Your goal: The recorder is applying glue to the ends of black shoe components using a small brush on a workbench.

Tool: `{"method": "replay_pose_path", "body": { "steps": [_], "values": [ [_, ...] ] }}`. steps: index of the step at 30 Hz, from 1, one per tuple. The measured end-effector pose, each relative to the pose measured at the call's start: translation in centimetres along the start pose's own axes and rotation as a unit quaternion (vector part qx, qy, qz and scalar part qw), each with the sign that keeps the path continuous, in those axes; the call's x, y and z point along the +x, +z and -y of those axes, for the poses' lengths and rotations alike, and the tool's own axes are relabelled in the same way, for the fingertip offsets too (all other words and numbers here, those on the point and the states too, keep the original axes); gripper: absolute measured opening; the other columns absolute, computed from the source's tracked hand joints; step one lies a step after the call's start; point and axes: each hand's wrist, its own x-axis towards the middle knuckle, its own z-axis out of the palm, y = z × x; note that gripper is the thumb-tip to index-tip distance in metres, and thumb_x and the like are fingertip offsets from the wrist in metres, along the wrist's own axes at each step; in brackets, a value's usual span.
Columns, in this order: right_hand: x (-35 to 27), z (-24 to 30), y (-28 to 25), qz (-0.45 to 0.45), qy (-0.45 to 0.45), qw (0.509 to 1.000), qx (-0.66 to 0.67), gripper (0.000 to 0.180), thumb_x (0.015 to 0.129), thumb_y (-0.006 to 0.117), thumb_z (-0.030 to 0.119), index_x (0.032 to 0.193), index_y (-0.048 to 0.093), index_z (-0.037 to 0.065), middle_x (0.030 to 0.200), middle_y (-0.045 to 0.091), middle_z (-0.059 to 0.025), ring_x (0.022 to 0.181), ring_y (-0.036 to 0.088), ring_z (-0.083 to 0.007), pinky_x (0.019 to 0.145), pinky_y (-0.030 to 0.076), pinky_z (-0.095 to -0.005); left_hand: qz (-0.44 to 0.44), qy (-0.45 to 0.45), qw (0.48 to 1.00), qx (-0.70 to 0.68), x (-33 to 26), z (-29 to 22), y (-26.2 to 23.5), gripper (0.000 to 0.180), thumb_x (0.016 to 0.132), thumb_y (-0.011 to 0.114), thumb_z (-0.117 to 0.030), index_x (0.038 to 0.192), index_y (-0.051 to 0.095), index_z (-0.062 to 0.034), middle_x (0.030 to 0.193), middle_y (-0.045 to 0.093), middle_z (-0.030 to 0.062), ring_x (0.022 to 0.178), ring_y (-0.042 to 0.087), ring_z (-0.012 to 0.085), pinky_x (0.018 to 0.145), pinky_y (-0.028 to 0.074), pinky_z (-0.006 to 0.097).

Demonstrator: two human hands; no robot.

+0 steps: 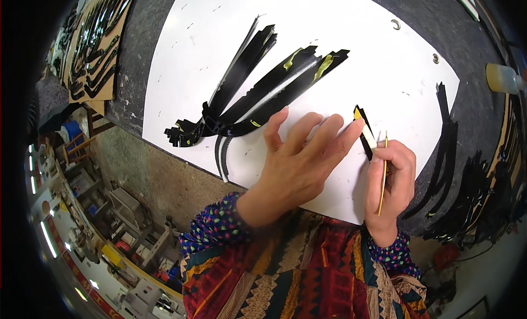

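My left hand (299,160) reaches over a white sheet (307,23) with its fingers spread. Its index fingertip touches a short black strip (366,146) with a yellow patch and a pale band on it. My right hand (391,182) is closed around a thin gold-coloured pointed rod (384,179), held nearly upright against the fingers. The thumb and index finger of this hand meet at the lower end of the pale band; whether they pinch it is hard to see. Left of my hands lies a cluster of black strips (236,80) with jagged ends and yellow marks.
Dark tabletop (137,50) borders the sheet. More black strips (447,138) lie in a pile along the right side. At far left, glossy black curved pieces (101,55) rest on a brown board. A bottle with yellowish contents (502,78) stands at the right edge.
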Motion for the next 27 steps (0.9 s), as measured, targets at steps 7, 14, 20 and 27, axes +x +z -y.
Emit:
{"method": "replay_pose_path", "body": {
  "steps": [7, 14, 20, 27],
  "values": [
    [0.15, 0.03, 0.14, -0.003, 0.002, 1.000, 0.002, 0.022, 0.085, 0.061, -0.014, 0.104, 0.060, -0.005, 0.100, 0.062, -0.0195, 0.086, 0.063, -0.0281, 0.074, 0.053, -0.0347, -0.006, -0.007, 1.000, -0.006, 0.17, -0.09, 0.03, 0.054, 0.084, 0.059, 0.001, 0.133, 0.065, -0.0207, 0.116, 0.049, -0.0032, 0.112, 0.046, 0.0155, 0.112, 0.017, 0.047],
    [0.19, 0.03, 0.11, -0.001, -0.003, 1.000, -0.006, 0.022, 0.084, 0.061, -0.015, 0.104, 0.059, -0.005, 0.097, 0.063, -0.0191, 0.085, 0.063, -0.0280, 0.073, 0.053, -0.0347, -0.015, -0.017, 1.000, -0.008, 0.24, -0.23, 0.10, 0.055, 0.082, 0.059, 0.002, 0.130, 0.068, -0.0217, 0.115, 0.049, -0.0035, 0.110, 0.046, 0.0149, 0.112, 0.018, 0.047],
    [0.32, 0.04, 0.16, 0.001, -0.005, 1.000, -0.003, 0.023, 0.083, 0.061, -0.015, 0.104, 0.059, -0.005, 0.097, 0.063, -0.0191, 0.085, 0.064, -0.0281, 0.073, 0.053, -0.0344, -0.017, -0.017, 1.000, 0.000, 0.32, -0.19, 0.07, 0.054, 0.082, 0.059, 0.002, 0.129, 0.068, -0.0220, 0.115, 0.049, -0.0033, 0.110, 0.047, 0.0150, 0.112, 0.018, 0.047],
    [0.25, 0.00, 0.02, 0.009, 0.001, 1.000, 0.008, 0.022, 0.085, 0.061, -0.014, 0.105, 0.059, -0.006, 0.100, 0.062, -0.0200, 0.085, 0.064, -0.0271, 0.073, 0.054, -0.0340, -0.022, -0.020, 1.000, 0.008, 0.30, -0.29, 0.25, 0.052, 0.083, 0.061, 0.000, 0.130, 0.067, -0.0241, 0.116, 0.049, -0.0034, 0.111, 0.046, 0.0145, 0.111, 0.018, 0.046]
  ]
}}
